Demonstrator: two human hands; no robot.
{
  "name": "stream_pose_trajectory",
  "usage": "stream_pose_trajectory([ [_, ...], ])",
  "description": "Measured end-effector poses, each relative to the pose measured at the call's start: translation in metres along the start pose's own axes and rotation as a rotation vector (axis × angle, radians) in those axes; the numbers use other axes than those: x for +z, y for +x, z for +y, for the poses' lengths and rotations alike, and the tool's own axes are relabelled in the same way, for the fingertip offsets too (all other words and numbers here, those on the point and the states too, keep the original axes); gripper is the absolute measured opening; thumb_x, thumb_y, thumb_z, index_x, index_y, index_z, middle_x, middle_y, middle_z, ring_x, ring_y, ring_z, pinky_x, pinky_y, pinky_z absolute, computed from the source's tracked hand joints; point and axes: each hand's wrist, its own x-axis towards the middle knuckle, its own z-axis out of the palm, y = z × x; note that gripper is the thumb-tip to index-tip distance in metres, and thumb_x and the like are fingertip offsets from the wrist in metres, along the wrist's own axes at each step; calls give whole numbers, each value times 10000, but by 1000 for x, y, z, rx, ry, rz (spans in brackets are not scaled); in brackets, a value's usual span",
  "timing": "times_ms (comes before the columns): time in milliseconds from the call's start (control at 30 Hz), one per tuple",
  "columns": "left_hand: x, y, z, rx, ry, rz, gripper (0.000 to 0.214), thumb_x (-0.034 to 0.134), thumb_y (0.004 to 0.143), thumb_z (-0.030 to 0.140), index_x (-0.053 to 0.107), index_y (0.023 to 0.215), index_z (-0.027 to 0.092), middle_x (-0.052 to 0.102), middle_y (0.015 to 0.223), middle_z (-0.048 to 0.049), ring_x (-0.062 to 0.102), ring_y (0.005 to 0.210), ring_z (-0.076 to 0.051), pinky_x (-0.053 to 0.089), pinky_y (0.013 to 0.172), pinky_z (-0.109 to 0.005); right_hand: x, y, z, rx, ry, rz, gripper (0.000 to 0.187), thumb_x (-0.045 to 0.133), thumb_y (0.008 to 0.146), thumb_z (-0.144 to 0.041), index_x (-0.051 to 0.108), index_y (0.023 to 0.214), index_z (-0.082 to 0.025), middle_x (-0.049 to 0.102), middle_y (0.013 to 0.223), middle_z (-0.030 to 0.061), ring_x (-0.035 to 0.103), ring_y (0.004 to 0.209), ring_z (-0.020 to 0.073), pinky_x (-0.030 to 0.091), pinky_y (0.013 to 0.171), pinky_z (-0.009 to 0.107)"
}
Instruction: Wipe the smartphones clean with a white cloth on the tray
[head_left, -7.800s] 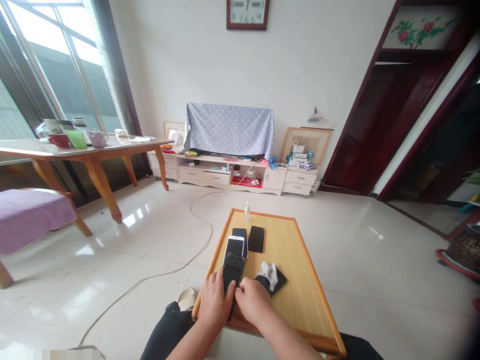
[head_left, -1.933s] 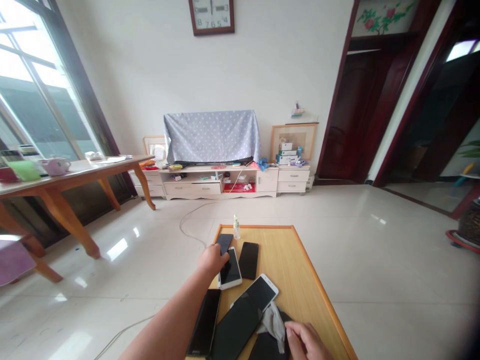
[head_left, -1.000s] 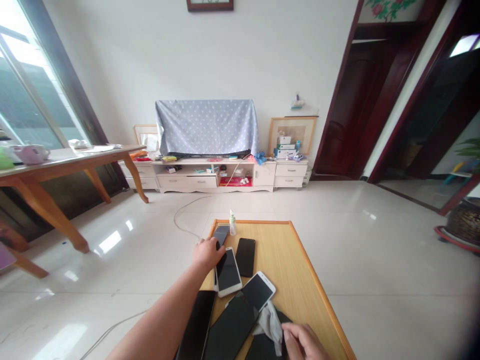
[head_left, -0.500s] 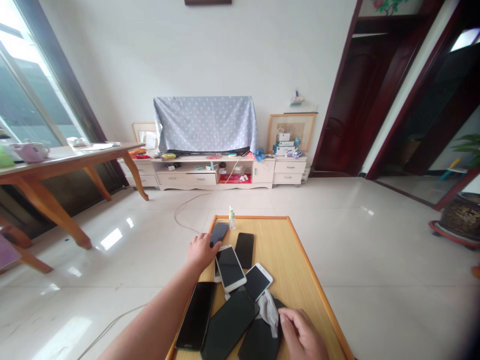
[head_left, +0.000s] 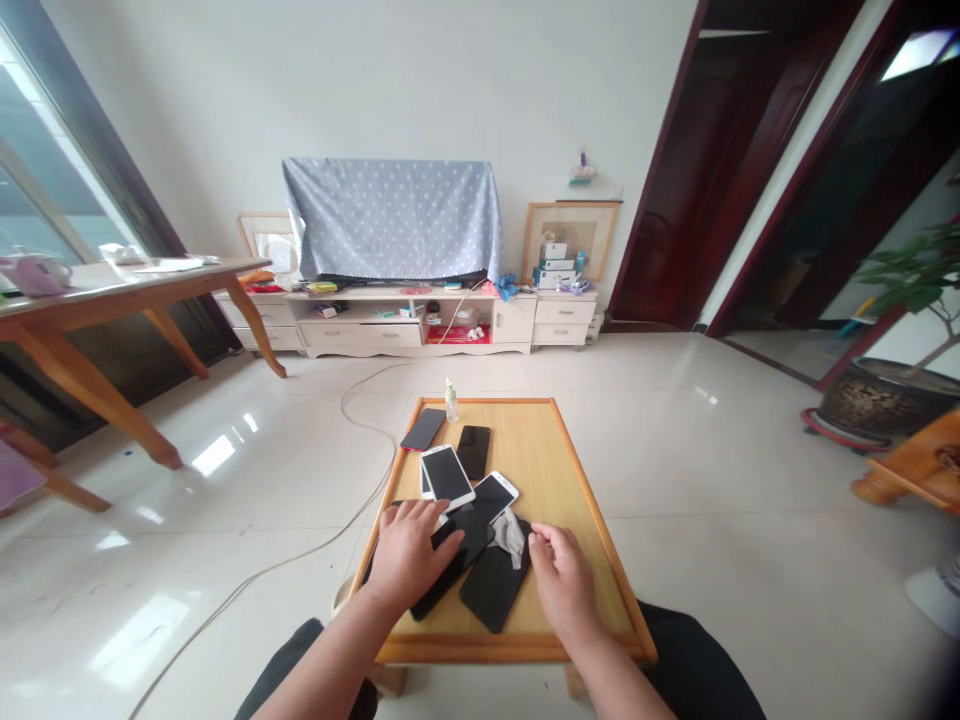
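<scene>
My left hand (head_left: 412, 548) is over the dark phones at the table's left side, fingers stretched out and apart. Beneath it, a large black phone (head_left: 472, 535) shows partly; another dark phone at the left edge is mostly covered. My right hand (head_left: 564, 580) has curled fingers close to a grey cloth (head_left: 509, 538); whatever they may hold is hidden. That cloth lies across a black phone (head_left: 491, 590). Farther back are a white phone (head_left: 448, 477) overlapping another, a second white phone (head_left: 498, 496), a black phone (head_left: 474, 452) and a dark phone (head_left: 424, 428) with a red edge.
A small spray bottle (head_left: 451, 400) stands at the far edge of the low wooden table (head_left: 559, 500). A cable (head_left: 300, 545) runs over the floor at left. Beyond are a TV cabinet (head_left: 360, 335), a wooden dining table (head_left: 112, 300) and a potted plant (head_left: 885, 400).
My left hand has moved back from the far dark phone to the nearer black phones. The view has shifted, showing more of the table's near edge. My right hand stays beside the cloth.
</scene>
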Motion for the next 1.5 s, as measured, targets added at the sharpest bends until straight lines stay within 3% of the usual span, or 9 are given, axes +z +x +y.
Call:
stream_pose_trajectory([
  [167, -1, -42, 25, 28, 57, -34, 487, 662, 815, 501, 598, 1259, 309, 649, 1266, -57, 524, 1187, -307, 280, 1075, -471, 1, -10, -11, -66, -275, -51, 472, 529, 933, -503, 608, 1334, -268, 635, 1089, 77, 638, 867, 206, 446, 659, 272],
  [300, 1, -51, 31, -10, 91, -23, 402, 607, 859, 457, 617, 1229, 299, 631, 1300, -69, 528, 1174, -308, 302, 1037, -475, 0, -16, -16, -91, -333, -76, 269, 546, 927, -439, 742, 1039, -292, 608, 974, 46, 606, 766, 169, 384, 606, 255],
  [433, -2, -58, 40, -36, 106, 18, 363, 538, 908, 451, 626, 1214, 276, 613, 1330, -82, 497, 1204, -321, 322, 1002, -482, -10, -20, -13, -30, -66, 33, 279, 573, 893, -456, 697, 805, -222, 619, 907, 52, 596, 776, 187, 437, 694, 281],
  [633, -1, -85, 66, -26, 38, 15, 406, 496, 928, 498, 601, 1268, 303, 640, 1250, -84, 507, 1172, -309, 337, 989, -463, -32, -24, -6, 132, 327, 150, 304, 546, 889, -486, 635, 864, -197, 706, 1014, 96, 648, 898, 224, 495, 745, 300],
  [733, 4, -96, 77, -18, 19, 0, 508, 599, 843, 558, 595, 1284, 307, 639, 1226, -95, 524, 1137, -327, 358, 957, -462, -38, -25, -7, 243, 536, 174, 303, 608, 851, -495, 616, 852, -192, 707, 861, 51, 640, 749, 191, 478, 649, 270],
  [833, 7, -99, 85, -24, 23, 12, 575, 652, 788, 568, 590, 1294, 301, 636, 1234, -104, 526, 1131, -342, 368, 936, -469, -41, -26, -7, 296, 600, 186, 305, 653, 815, -497, 605, 831, -197, 650, 701, -2, 591, 618, 161, 460, 576, 256],
  [1133, 15, -106, 98, -57, 24, -17, 487, 654, 784, 466, 611, 1241, 303, 661, 1179, -106, 543, 1111, -336, 373, 923, -470, -45, -40, 2, 341, 644, 215, 432, 718, 758, -523, 617, 1000, -180, 721, 866, 55, 666, 703, 196, 483, 540, 253],
  [1300, 21, -103, 100, 1, -36, -27, 445, 667, 763, 414, 626, 1190, 298, 665, 1161, -89, 550, 1103, -319, 387, 924, -440, -47, -47, -7, 204, 485, 125, 357, 642, 818, -521, 654, 963, -194, 733, 855, 41, 676, 755, 209, 516, 644, 289],
  [1500, 17, -105, 100, 56, -86, -32, 619, 688, 753, 477, 545, 1315, 261, 617, 1284, -98, 517, 1181, -313, 378, 974, -423, -51, -50, -14, -68, -149, 50, 213, 497, 908, -337, 683, 938, -235, 721, 922, 36, 665, 856, 205, 493, 749, 292],
])
